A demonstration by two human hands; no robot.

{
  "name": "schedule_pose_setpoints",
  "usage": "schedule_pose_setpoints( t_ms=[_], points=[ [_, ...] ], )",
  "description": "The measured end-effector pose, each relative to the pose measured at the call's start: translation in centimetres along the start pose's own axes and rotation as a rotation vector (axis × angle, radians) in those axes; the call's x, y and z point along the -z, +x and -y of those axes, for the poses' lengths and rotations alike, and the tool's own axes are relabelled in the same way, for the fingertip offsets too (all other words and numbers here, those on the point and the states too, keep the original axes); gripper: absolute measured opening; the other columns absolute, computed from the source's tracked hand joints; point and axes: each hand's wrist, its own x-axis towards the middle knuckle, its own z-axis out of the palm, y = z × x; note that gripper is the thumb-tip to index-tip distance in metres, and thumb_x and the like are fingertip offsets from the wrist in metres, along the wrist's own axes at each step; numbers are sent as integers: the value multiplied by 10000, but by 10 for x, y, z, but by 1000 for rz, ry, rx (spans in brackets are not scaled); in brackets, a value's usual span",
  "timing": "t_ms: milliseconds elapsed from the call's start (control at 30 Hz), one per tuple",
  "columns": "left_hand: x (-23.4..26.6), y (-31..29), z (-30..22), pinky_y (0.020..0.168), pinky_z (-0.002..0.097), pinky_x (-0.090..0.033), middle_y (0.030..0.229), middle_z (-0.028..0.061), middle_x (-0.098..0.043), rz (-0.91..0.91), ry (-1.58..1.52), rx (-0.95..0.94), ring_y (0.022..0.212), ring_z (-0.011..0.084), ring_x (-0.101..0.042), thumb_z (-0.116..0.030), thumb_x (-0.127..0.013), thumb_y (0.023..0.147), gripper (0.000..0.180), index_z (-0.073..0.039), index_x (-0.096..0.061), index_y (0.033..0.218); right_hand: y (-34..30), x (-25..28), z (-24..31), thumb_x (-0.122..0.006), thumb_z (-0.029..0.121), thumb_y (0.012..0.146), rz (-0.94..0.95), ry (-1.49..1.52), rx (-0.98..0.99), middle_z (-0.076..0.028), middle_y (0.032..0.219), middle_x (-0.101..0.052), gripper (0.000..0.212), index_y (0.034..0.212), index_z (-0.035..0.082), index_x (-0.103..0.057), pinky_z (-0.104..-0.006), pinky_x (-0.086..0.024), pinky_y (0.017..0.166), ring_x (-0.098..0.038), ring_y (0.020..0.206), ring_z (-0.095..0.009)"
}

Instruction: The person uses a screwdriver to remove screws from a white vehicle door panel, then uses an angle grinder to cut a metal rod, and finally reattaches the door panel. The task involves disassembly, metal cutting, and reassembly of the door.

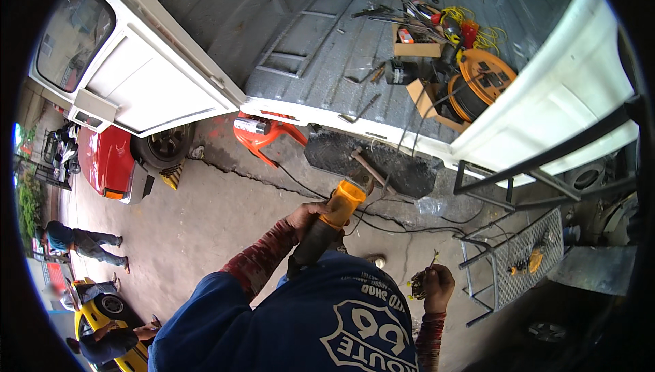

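My left hand is closed around an orange-and-black power tool, held tilted in front of my chest. Its dark end points toward my shirt, and its exact kind is unclear. At the right side of my body, my right hand pinches a small dark bundle with yellow-green tips, too small to name surely. Beyond the tool, a hammer with a wooden handle lies on the black van step. A dark cable runs over the floor behind the tool.
An open white van stands ahead, holding a ladder, an orange cable reel and boxed tools. An orange stool carries a spray can. At right is a metal mesh stand with a yellow tool. Several people are at left.
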Motion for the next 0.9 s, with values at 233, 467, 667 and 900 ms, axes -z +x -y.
schedule_pose_setpoints(
  t_ms=[233,467,667,900],
  points=[
    [56,24,-122,967,389,-540,1270,150,-614,-243,293,-199,1138,278,-636,-172,-694,856,657,9,-435,1432,40,-90,20,-601,193,998,-271,-134,110,-1,780,-562,186,997,8,-616,-249,-425,573,-497,649,-67],
    [118,138,-264,909,405,-533,1198,197,-585,-727,1619,-744,1069,342,-593,-195,-783,783,446,-53,-621,1175,50,-148,26,-550,210,1019,-615,-67,-73,11,730,-509,165,982,52,-574,-242,-376,522,-460,601,-73],
    [142,230,-351,1047,470,-459,1277,219,-544,-1119,1298,-568,1191,422,-562,-171,-665,794,573,-70,-457,1317,58,-184,32,-587,271,1002,-725,-93,-248,13,804,-541,193,961,84,-569,-255,-403,562,-505,691,-93],
    [153,263,-384,1028,507,-418,1281,169,-523,-1310,1502,-532,1217,384,-528,-159,-700,783,638,-102,-461,1371,75,-224,48,-563,184,1027,-639,-53,-270,-6,819,-516,131,993,58,-575,-290,-490,665,-482,724,-122]
  ],
)
